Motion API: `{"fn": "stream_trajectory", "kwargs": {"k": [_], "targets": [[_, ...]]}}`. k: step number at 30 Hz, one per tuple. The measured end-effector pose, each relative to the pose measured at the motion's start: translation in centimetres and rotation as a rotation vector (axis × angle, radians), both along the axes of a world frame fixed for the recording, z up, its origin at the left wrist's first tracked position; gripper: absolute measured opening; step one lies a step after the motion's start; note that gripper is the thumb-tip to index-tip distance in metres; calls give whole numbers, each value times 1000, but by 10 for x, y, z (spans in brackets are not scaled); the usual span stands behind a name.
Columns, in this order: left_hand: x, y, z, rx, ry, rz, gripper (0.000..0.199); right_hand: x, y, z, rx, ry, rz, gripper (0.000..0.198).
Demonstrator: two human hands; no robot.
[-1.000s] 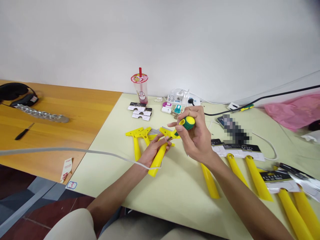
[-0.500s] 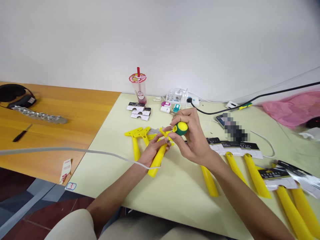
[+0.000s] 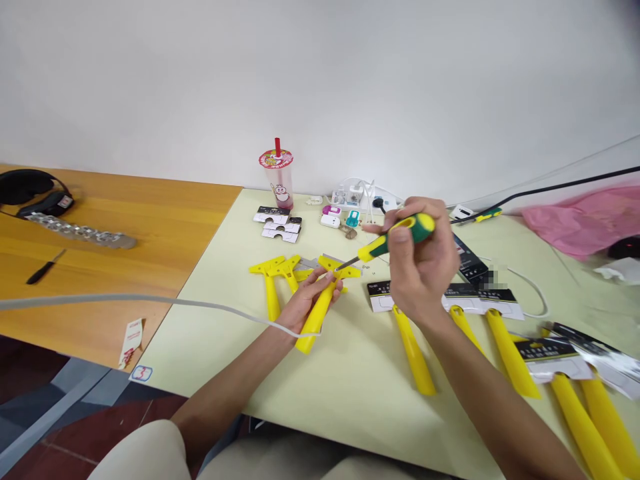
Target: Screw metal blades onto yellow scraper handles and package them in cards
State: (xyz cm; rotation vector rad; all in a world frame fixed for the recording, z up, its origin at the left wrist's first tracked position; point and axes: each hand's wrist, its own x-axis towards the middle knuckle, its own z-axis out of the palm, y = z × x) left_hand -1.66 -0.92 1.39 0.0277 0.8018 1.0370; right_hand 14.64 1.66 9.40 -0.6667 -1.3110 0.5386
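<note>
My left hand (image 3: 311, 297) is closed around a yellow scraper (image 3: 319, 316), its T-shaped head pointing away from me and a metal blade along the far edge. In my right hand (image 3: 423, 260) is a screwdriver (image 3: 397, 238) with a green and yellow handle. The screwdriver slants down to the left, and its tip is at the neck of the scraper's head; whether it sits in a screw there I cannot tell. Just left of my left hand lie more yellow scrapers (image 3: 271, 287) with their heads close together.
Yellow handles (image 3: 414, 350) with black-and-white cards (image 3: 380, 295) lie to the right. Behind stand a drink cup (image 3: 281, 183) and a power strip (image 3: 347, 195), with a phone (image 3: 470, 261) farther right. A grey cable (image 3: 150, 300) crosses in front at left. An orange-brown table (image 3: 165, 233) adjoins.
My right hand has moved right and tipped the screwdriver over, so its shaft now shows. My left hand and the scraper have stayed almost where they were.
</note>
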Motion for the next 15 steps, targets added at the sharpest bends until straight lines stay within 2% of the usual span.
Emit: {"fn": "stream_trajectory", "kwargs": {"k": [3,8,11,15], "targets": [[-1,0,3,7,-8,-15,41,8,16,1,-41,269,-129,21],[-2,-3,3,102,-47,-66,45,23,38,-7,-135,587,-118,35],[-3,-4,2,132,-51,-91,46,23,41,-10,-171,649,-99,42],[-2,-6,4,123,-65,-107,48,12,34,-10,-175,598,-76,40]]}}
